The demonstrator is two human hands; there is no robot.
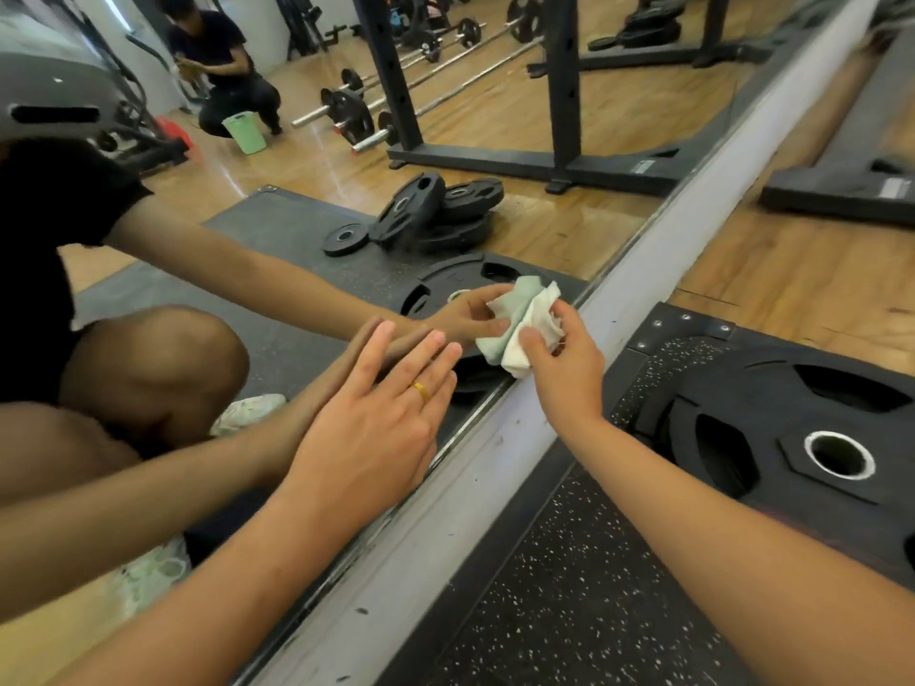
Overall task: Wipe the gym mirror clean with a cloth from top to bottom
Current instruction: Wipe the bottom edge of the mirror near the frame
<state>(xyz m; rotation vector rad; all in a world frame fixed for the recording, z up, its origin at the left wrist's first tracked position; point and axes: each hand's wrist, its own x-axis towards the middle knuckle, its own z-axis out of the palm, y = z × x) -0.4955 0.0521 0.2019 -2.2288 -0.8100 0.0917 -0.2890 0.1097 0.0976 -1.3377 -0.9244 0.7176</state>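
Down at the foot of the mirror (495, 116) now, crouched low. My right hand (564, 368) grips the cloth (539, 314), thumb and fingers curled round the bunched wad, and the wad is pressed to the glass just above the grey sill (643, 269). My left hand (376, 428) is open, fingers straight and flat against the glass, just beside the cloth on its near side. That looks like bracing, not wiping.

What matters is the line of that sill. It runs on a slant from near-left to far-right, and the bottom strip of glass runs with it. The cloth sits right on that strip, so I'd judge the top-to-bottom pass is nearly done, with only the lowest edge left. The right hand has the cloth, so the stroke is its job; going near-left, my flat left hand is in the path. A plate (792, 438) lies on the floor to my right, well apart from the cloth.
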